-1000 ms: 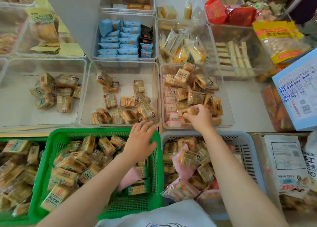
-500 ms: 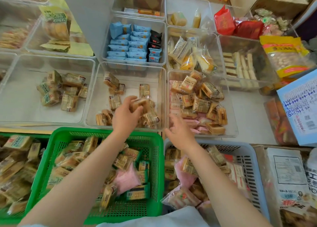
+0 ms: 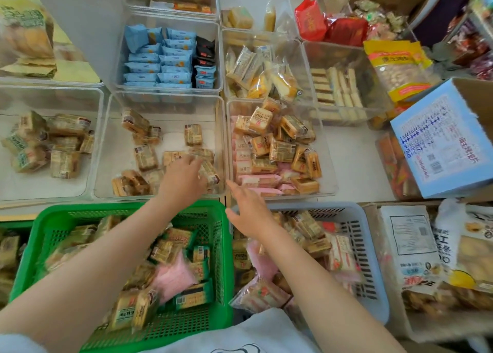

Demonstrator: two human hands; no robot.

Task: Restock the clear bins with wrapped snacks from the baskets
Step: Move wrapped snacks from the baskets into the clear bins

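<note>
Left hand [image 3: 181, 180] reached into the centre bin [image 3: 165, 101], fingers among brown snacks [image 3: 209, 172] (grip unclear). Right hand [image 3: 246, 210] hovered flat, empty, over the grey basket [image 3: 369, 259] beside the green basket [image 3: 221, 246].

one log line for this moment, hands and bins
left hand: over middle clear bin, grip unclear | right hand: open, empty, above grey basket

Bright, even light; motion blur, wide-angle edge distortion.
</note>
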